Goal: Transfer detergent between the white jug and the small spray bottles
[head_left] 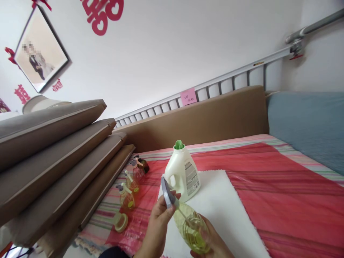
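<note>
While the right hand (213, 238) is gripping the near-right body of the yellow-green bottle (185, 229), the left hand (160, 213) is pinching the grey pump head (167, 195) at its long axis's far-left end, nearer than the white jug (185, 172).

Bare fingers (167, 214), bare forearms (149, 240); dark clothing (114, 253) (only edge visible).

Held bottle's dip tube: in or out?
In. The pale tube shows through the wall of the bottle, below the grey pump head in the left hand. Screwed tight: cannot tell.
</note>
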`<action>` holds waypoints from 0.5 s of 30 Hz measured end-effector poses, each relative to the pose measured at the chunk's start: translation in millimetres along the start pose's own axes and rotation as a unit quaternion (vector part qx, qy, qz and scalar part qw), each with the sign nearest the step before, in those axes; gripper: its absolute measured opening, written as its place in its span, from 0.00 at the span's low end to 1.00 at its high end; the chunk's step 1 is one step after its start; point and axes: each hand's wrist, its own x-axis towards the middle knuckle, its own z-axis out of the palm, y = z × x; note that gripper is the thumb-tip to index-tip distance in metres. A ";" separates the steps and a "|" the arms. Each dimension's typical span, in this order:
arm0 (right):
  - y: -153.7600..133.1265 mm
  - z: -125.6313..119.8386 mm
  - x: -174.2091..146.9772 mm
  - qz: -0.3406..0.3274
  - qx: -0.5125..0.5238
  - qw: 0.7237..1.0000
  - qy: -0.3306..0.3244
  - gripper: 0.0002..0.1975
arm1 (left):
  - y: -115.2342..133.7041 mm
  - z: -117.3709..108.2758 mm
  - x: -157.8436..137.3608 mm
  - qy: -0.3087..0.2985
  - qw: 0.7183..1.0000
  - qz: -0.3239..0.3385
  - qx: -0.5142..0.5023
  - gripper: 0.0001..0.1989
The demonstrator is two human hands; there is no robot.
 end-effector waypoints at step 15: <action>0.3 -0.6 2.6 -0.024 -0.033 0.999 0.004 0.36 | -9.2 2.3 -0.4 0.103 0.994 0.031 -0.021 0.17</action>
